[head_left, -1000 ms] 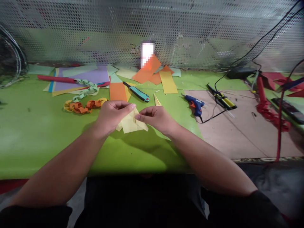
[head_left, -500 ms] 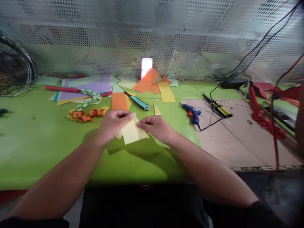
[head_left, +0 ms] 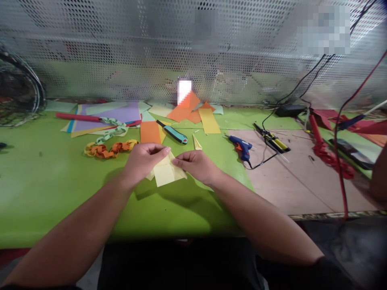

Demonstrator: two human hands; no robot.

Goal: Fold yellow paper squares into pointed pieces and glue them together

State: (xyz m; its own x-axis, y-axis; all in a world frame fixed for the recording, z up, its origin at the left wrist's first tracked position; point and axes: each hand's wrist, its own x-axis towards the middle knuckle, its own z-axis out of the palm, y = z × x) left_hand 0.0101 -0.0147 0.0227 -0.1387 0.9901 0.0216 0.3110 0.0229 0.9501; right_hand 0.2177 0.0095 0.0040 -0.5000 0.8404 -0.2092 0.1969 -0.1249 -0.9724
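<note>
Both bare arms reach in from the bottom of the view: the left forearm comes from about 7 o'clock and the right forearm from about 5 o'clock, converging near the centre. The left hand is back-up and curled, its fingers pointing toward 3 o'clock. The right hand mirrors it, its fingers pointing toward 9 o'clock. Both hands are pinched closed, their fingertips just apart.
</note>
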